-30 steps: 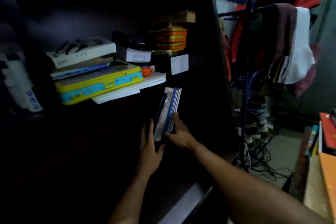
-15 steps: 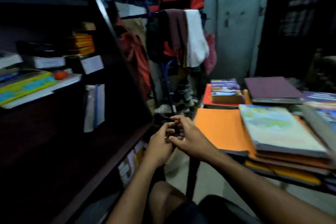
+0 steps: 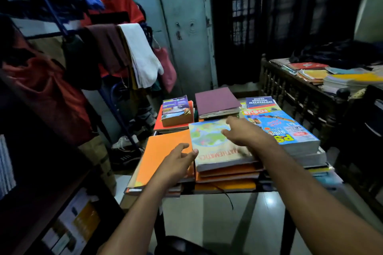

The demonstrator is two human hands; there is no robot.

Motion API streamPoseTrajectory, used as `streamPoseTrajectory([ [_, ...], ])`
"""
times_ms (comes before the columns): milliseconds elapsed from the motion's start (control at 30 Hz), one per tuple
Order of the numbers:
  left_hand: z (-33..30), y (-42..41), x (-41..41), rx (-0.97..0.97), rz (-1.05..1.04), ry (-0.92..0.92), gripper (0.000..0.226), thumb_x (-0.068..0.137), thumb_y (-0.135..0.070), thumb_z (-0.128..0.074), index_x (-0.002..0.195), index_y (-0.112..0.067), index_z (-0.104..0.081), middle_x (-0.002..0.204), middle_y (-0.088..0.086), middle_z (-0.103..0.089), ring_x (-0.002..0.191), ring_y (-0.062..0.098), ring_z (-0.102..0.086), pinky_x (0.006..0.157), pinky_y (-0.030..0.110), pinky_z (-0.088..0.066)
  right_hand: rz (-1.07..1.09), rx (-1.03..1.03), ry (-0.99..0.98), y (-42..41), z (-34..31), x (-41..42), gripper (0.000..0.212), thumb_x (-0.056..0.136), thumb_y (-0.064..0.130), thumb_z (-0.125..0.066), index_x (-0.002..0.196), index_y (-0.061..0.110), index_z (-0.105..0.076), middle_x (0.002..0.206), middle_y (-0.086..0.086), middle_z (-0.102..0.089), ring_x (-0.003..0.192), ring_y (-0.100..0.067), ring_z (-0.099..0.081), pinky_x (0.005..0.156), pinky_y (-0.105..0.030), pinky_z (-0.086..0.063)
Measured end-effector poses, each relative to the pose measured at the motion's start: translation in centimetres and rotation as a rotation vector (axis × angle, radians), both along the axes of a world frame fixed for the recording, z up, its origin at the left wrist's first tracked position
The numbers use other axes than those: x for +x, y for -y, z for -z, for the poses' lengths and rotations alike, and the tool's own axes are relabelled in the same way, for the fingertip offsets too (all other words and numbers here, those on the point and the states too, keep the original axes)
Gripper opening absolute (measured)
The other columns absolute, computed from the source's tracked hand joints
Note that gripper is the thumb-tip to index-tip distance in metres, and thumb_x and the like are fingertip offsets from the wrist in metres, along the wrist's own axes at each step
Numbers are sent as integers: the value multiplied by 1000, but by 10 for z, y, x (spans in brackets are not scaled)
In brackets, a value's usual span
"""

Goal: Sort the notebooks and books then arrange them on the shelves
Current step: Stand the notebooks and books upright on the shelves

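Mathematics book [image 3: 215, 147]: tops orange stack on tabletop [image 3: 267, 187]. Left hand [image 3: 176, 161]: fingers relaxed, thumb touching its left edge. Right hand [image 3: 242, 132]: fingers spread above its cover.

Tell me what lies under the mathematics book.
The mathematics book tops a stack of orange books; their edges show below it. Their covers are hidden, so titles cannot be read. The right hand reaches over it.
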State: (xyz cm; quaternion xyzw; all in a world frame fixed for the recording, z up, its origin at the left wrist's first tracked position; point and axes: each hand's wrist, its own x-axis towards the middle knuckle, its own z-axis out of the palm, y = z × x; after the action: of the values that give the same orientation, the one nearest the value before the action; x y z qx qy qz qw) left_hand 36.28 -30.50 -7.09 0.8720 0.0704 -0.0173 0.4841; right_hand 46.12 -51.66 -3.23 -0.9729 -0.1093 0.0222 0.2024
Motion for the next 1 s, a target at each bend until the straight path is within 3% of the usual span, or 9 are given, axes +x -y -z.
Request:
streamPoseTrajectory([
  [133,0,21,17,-105,-11,-111,64,96,-55,-59,149,-28,-36,133,-2,-56,114,23,-60,90,37,-50,57,-43,-140,-10,14,4,53,103,41,-44,142,6,-40,142,-19,-53,123,-35,-54,88,-37,-44],
  [300,5,32,31,-259,-100,-78,79,94,-47,-67,155,-22,-25,142,-3,-47,115,16,-47,90,32,-40,105,-139,-141,-22,28,9,80,99,51,-45,155,2,-18,148,-23,-46,136,-43,-39,110,-50,-37],
  [367,8,33,34,-282,-138,-87,76,94,-44,-68,154,-20,-28,131,-2,-47,109,17,-47,77,30,-41,100,-153,-135,-26,29,6,82,96,56,-48,154,4,-21,147,-25,-46,136,-43,-37,107,-49,-39],
  [467,4,26,36,-300,-234,-85,49,94,-34,-70,133,-17,-47,119,2,-53,86,13,-56,58,27,-43,18,-165,-155,-38,24,-5,77,97,60,-47,152,8,-29,147,-22,-45,133,-39,-40,103,-44,-41],
  [567,-3,13,33,-354,-310,-185,52,91,-26,-74,133,-4,-51,105,10,-67,70,18,-65,43,27,-50,-29,-143,-165,-42,23,-6,67,99,57,-45,149,13,-36,148,-18,-45,134,-38,-37,102,-47,-40],
  [667,-3,7,32,-393,-305,-213,42,89,-14,-75,124,-3,-56,102,16,-72,63,22,-70,43,31,-53,15,-98,-199,-31,22,4,70,99,54,-45,154,14,-26,157,-21,-30,142,-46,-25,112,-60,-32],
  [733,-1,12,34,-390,-297,-210,44,89,-10,-75,125,-6,-50,104,15,-71,71,24,-70,46,35,-55,62,-91,-235,-23,26,9,79,99,55,-44,158,11,-15,161,-29,-15,146,-51,-18,116,-58,-29],
  [833,2,27,36,-362,-260,-171,47,90,-10,-74,126,-16,-45,103,9,-70,77,21,-68,51,30,-53,109,-32,-291,-17,35,12,84,100,57,-40,159,7,-6,159,-26,-27,140,-44,-36,110,-51,-41],
  [1000,3,36,42,-291,-194,-131,39,90,-19,-75,120,-16,-50,107,5,-72,82,15,-68,54,23,-47,81,-17,-287,-14,30,12,89,100,57,-44,160,8,1,160,-27,-23,141,-43,-35,109,-49,-39],
])
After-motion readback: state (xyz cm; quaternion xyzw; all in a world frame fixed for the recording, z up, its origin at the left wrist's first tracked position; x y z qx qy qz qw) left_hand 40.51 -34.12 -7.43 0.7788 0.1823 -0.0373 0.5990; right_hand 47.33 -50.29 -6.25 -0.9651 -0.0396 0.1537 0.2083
